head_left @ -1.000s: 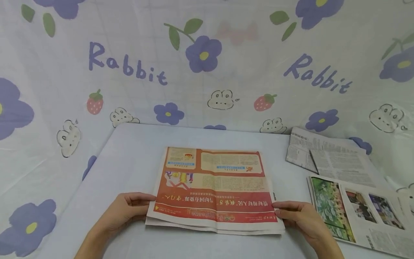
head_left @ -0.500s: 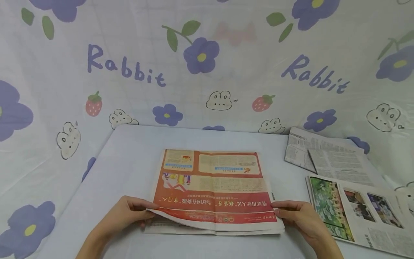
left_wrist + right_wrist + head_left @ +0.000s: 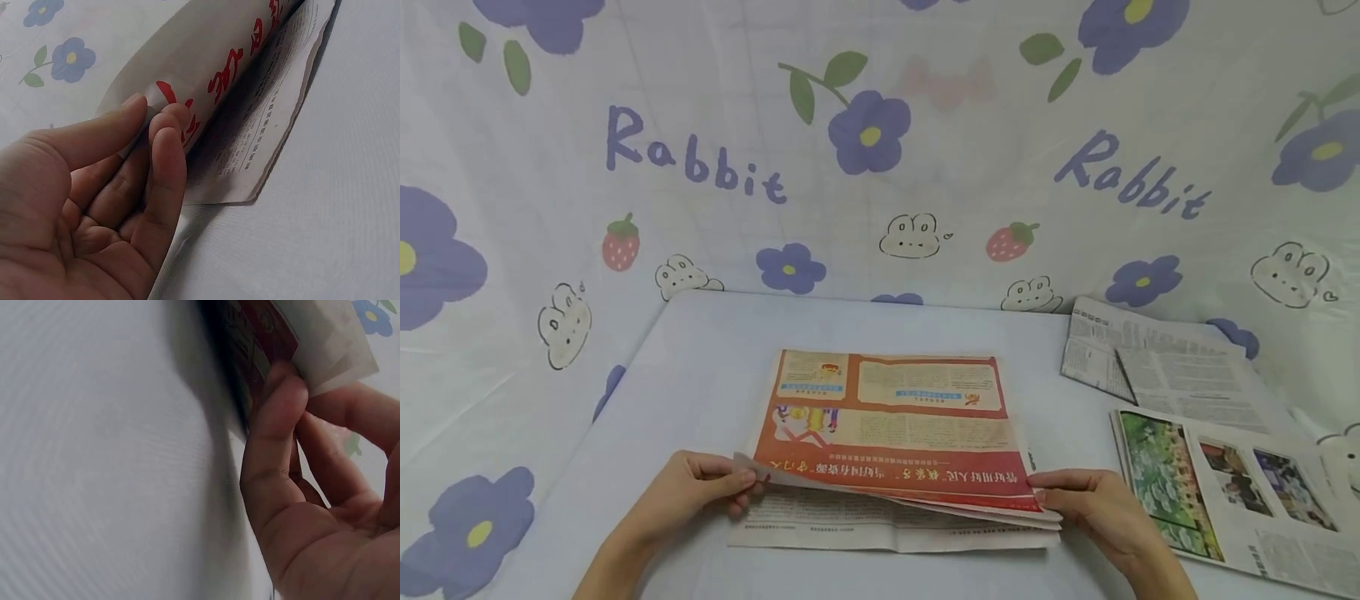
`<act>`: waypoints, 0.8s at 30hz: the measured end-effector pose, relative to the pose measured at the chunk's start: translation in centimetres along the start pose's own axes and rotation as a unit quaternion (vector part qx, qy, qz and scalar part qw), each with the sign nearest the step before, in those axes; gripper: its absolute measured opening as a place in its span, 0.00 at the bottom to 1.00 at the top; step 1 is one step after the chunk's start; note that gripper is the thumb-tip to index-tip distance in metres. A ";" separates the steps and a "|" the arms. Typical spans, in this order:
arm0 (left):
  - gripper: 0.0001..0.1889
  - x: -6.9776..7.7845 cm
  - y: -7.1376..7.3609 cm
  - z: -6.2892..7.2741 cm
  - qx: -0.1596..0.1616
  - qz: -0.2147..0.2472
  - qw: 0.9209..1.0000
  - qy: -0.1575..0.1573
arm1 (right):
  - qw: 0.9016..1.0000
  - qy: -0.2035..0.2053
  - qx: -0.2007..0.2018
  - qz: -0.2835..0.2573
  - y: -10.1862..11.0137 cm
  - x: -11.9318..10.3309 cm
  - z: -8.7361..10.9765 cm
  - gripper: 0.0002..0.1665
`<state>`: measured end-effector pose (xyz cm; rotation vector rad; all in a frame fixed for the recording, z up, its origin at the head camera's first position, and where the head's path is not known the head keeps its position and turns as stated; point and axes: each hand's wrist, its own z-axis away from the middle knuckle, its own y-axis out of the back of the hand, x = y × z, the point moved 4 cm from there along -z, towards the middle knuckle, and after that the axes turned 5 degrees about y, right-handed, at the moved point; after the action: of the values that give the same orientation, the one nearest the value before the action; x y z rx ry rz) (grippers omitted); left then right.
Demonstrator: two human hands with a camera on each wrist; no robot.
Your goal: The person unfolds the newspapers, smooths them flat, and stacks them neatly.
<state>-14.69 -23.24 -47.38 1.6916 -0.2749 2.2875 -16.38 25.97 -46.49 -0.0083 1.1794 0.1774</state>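
Note:
A folded newspaper [image 3: 895, 425] with a red and beige front lies on the white table in the head view. My left hand [image 3: 700, 483] pinches its near left corner between thumb and fingers. That corner is raised and curled back, baring a grey printed page [image 3: 835, 517] underneath. In the left wrist view the lifted sheet [image 3: 206, 69] shows red lettering above the lower page [image 3: 256, 137]. At the right edge, thumb and fingers of my right hand [image 3: 1093, 504] grip the paper's near right part. The right wrist view shows the paper's pale corner [image 3: 337, 350] at those fingers.
A second newspaper [image 3: 1285, 533] with colour photos lies at the right, beside my right forearm. Behind it are grey printed sheets [image 3: 1187, 383] near the table's far right corner. A flowered, rabbit-printed curtain [image 3: 850, 208] hangs along the back of the white table [image 3: 700, 375].
My left hand has lifted the newspaper's near left corner and curled it up and back, so the grey page below now shows. My right hand stays at the right edge.

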 end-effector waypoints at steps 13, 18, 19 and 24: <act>0.14 0.1 0.3 -0.1 0.002 0.068 0.997 -0.019 | 0.996 0.051 -0.029 -0.069 0.0 -1.4 0.7 0.17; 0.15 0.2 0.3 0.0 0.010 0.077 0.997 -0.018 | 0.988 0.108 -0.064 -0.091 -0.1 -1.5 1.0 0.16; 0.15 0.2 0.3 0.0 0.011 0.078 0.997 -0.018 | 0.986 0.121 -0.071 -0.089 -0.2 -1.5 1.0 0.17; 0.13 0.3 0.3 0.1 0.008 0.083 0.996 -0.014 | 0.978 0.168 -0.094 -0.076 -0.4 -1.5 1.1 0.18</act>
<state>-14.77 -23.49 -47.08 1.7693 -0.4198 2.3899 -15.87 25.52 -44.73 -0.3035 1.4892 0.1558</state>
